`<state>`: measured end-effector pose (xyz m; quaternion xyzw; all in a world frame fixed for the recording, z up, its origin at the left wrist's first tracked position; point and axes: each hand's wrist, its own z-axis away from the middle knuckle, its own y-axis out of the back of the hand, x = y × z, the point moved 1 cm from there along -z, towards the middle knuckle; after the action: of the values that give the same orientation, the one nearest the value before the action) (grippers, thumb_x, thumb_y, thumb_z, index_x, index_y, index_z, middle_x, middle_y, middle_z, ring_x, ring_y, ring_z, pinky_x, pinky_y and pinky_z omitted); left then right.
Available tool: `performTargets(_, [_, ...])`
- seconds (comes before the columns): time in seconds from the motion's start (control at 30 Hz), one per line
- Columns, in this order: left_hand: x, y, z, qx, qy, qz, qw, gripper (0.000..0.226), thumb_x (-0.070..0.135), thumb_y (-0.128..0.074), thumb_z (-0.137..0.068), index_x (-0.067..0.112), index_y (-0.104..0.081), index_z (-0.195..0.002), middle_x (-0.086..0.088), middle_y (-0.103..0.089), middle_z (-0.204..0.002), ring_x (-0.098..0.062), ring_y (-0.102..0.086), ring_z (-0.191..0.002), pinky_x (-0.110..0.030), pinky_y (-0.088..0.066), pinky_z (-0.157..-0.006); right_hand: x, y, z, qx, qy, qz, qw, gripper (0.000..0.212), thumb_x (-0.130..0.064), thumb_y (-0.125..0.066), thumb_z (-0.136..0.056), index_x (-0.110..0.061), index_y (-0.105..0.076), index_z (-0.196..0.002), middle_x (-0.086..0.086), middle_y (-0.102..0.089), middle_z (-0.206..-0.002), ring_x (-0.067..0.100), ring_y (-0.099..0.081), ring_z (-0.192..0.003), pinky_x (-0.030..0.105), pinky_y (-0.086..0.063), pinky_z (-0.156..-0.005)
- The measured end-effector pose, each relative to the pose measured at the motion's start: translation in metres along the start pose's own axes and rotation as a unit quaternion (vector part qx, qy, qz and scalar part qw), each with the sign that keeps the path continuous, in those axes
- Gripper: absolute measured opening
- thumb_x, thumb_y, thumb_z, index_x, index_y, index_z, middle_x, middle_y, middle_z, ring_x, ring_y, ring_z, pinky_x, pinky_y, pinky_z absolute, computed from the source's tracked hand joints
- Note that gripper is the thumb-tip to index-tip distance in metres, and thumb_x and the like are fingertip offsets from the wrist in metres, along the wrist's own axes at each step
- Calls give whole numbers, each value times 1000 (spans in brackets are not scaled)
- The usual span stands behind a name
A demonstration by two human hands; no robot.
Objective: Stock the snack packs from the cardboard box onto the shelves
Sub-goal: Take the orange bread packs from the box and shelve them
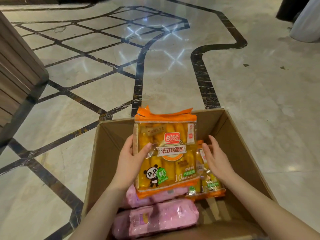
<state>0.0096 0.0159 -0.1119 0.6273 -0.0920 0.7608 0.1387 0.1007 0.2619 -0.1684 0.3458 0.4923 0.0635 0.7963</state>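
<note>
Fingers [129, 144] of our left hand [129, 158] curl round the edge of an orange clear-fronted plastic bread pack [166, 153] with a panda print, upright above the open brown cardboard box [242, 144]. Our right hand [213, 156], fingers straight and relaxed, sits just beside its other edge. Behind that hand one more orange pack [210, 182] is half hidden. Below our fingers lie two pink packs [155, 220], print unreadable.
</note>
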Motion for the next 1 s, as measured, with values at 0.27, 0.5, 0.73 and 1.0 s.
performTargets(0.27, [-21,21,9,45,53,-11,998,26,24,-63,-84,22,-57,-109,-1,-71,-98,-13,-70,-84,-24,-55,-64,78,-32,-35,-101,-205,69,971,78,-33,-53,-92,-13,-3,-148,20,-39,-142,38,-43,-126,47,-37,-104])
performTargets(0.5, [-24,28,14,38,55,18,998,37,26,-62,-78,12,-56,-112,-7,-71,-100,-21,-70,-86,-26,-56,-64,87,-56,-38,-71,-242,123,960,115,-41,-80,-67,-12,-1,-147,23,-25,-145,41,-26,-133,52,-28,-107])
performTargets(0.73, [-25,27,13,43,63,45,996,30,19,-60,-83,11,-56,-112,-5,-73,-96,-21,-71,-82,-24,-55,-60,86,-56,-38,-73,-245,162,953,87,-47,-80,-65,-6,-34,-127,20,-37,-132,36,-38,-123,44,-36,-100])
performTargets(1.0, [-22,24,12,40,63,49,996,29,17,-60,-85,12,-56,-114,-6,-73,-96,-22,-71,-82,-26,-56,-60,72,-46,-29,-63,-183,117,974,53,-40,-70,-78,-19,-31,-107,5,-60,-109,25,-63,-96,45,-52,-80])
